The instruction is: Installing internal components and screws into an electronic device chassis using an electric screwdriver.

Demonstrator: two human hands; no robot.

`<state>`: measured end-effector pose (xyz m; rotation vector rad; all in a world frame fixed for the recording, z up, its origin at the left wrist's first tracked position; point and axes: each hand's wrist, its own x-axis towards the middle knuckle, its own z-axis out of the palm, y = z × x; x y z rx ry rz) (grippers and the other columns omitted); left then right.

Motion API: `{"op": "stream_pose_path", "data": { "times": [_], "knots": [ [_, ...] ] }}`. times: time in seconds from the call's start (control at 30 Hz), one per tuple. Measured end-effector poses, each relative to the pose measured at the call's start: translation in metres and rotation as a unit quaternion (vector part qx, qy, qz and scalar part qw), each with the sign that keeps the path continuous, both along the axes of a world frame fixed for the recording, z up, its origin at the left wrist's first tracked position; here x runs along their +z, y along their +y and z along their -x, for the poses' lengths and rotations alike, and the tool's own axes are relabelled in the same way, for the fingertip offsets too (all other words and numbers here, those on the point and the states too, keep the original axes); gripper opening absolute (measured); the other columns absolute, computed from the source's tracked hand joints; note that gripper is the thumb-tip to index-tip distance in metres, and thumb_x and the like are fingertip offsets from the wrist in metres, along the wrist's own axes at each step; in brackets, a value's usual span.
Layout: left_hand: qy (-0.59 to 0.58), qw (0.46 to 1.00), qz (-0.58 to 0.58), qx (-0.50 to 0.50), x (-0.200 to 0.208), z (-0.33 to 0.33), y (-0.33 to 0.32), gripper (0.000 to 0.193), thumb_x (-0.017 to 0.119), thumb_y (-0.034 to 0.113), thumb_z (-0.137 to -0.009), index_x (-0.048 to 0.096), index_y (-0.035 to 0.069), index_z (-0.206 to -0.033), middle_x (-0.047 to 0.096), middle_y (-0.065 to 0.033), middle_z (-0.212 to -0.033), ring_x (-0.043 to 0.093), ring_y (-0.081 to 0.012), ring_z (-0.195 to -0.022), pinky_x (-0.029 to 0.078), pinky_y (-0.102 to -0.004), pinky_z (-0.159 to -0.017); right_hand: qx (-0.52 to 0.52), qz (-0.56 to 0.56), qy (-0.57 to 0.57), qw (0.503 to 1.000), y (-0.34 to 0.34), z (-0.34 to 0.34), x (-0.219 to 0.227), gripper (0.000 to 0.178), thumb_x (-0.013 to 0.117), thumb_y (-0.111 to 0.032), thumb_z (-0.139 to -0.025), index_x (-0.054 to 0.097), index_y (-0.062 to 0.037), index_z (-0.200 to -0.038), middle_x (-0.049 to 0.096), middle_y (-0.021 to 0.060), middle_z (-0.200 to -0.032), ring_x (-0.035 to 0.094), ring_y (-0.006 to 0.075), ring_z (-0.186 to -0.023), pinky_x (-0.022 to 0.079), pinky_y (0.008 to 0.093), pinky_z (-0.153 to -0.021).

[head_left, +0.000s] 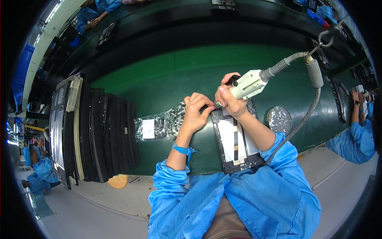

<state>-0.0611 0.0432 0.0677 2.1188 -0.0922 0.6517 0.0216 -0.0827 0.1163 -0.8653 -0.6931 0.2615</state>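
My right hand grips a pale electric screwdriver, its cable end up to the right and its nose down to the left. The nose meets the top left corner of a flat dark-framed panel with a silvery middle. That panel lies in front of me at the near edge of the table. Beside the screwdriver's nose, the fingers of my left hand are pinched together; anything between them is too small to make out. A clear bag of small shiny metal parts lies left of this hand.
Several dark panels stand stacked on edge at the left. A round dish of small metal pieces sits right of the panel. The screwdriver's grey cable hangs from a hook and loops past my right arm. Co-workers sit around.
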Motion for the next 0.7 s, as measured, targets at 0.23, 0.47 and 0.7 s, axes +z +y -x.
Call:
{"op": "stream_pose_path", "data": {
  "times": [0.23,0.47,0.7],
  "knots": [
    [-0.015,1.000,-0.007,0.000,-0.0026,-0.0008,0.0006,0.009,0.072,0.008,-0.069,0.065,0.008,-0.074,0.062,-0.0002,-0.079,0.054,-0.0188,-0.084,0.028,-0.0367,-0.078,0.001,-0.005,-0.002,1.000,0.0002,-0.0004,-0.0011,0.021,0.057,0.001,-0.088,0.043,-0.0010,-0.104,0.043,0.0000,-0.063,0.041,0.0054,-0.045,0.037,0.0216,-0.043],
    [-0.010,1.000,-0.018,-0.003,-0.0008,-0.0001,0.0005,0.009,0.072,0.008,-0.070,0.064,0.008,-0.075,0.061,-0.0003,-0.080,0.054,-0.0189,-0.085,0.028,-0.0368,-0.079,0.003,-0.007,0.001,1.000,-0.0007,-0.0003,-0.0024,0.021,0.057,0.001,-0.088,0.043,-0.0011,-0.104,0.044,0.0003,-0.063,0.041,0.0055,-0.045,0.037,0.0216,-0.043],
    [-0.014,0.999,-0.030,-0.009,-0.0021,0.0004,0.0004,0.009,0.072,0.009,-0.071,0.064,0.009,-0.076,0.060,-0.0003,-0.081,0.053,-0.0193,-0.085,0.028,-0.0369,-0.079,0.009,0.000,-0.007,1.000,-0.0016,-0.0004,-0.0021,0.021,0.057,0.001,-0.088,0.043,-0.0007,-0.104,0.044,0.0002,-0.064,0.041,0.0055,-0.045,0.038,0.0220,-0.043]
  ]
}}
